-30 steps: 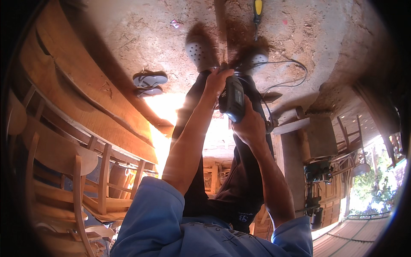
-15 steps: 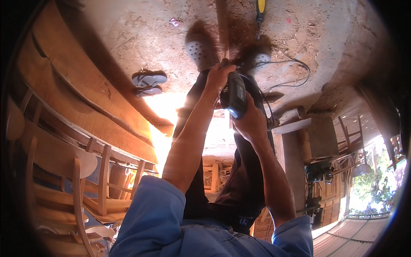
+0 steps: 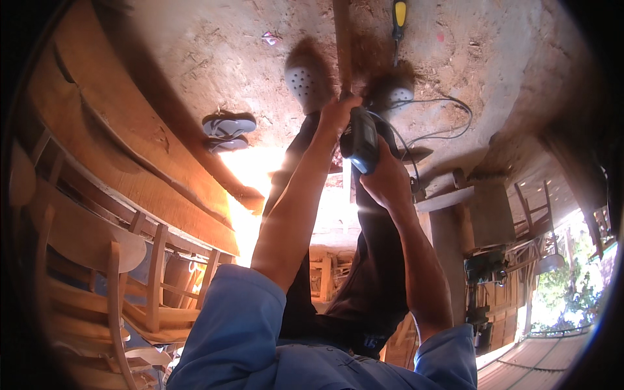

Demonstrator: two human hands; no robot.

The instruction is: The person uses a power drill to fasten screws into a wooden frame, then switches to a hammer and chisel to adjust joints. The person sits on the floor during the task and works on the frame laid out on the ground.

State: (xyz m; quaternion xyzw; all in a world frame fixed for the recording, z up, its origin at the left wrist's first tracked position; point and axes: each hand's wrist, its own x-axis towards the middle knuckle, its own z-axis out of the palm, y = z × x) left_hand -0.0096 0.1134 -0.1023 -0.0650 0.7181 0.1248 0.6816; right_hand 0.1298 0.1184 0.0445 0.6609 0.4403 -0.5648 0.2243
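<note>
Both my hands are on a dark, boxy corded power tool (image 3: pixel 365 148) between my legs. My left hand (image 3: pixel 338 116) is closed round its far end. Nearer to me, my right hand (image 3: pixel 388 174) wraps its rear part from the right side. A long narrow wood strip (image 3: pixel 342 49) runs away from the tool between my grey clogs (image 3: pixel 307 81). The tool's underside and its contact with the wood are hidden. A black cord (image 3: pixel 448 135) loops over the floor to the right of the tool.
A yellow-and-black-handled screwdriver (image 3: pixel 399 16) lies ahead on the shaving-strewn floor (image 3: pixel 195 58). Sandals (image 3: pixel 229 125) lie at left, beside large wooden boards (image 3: pixel 143 156) and wooden chairs (image 3: pixel 156 279). A boxy block (image 3: pixel 491 211) stands at right.
The view has shifted slightly, so the floor things sit a little lower and further right. Both hands keep their grip on the power tool, which has barely moved.
</note>
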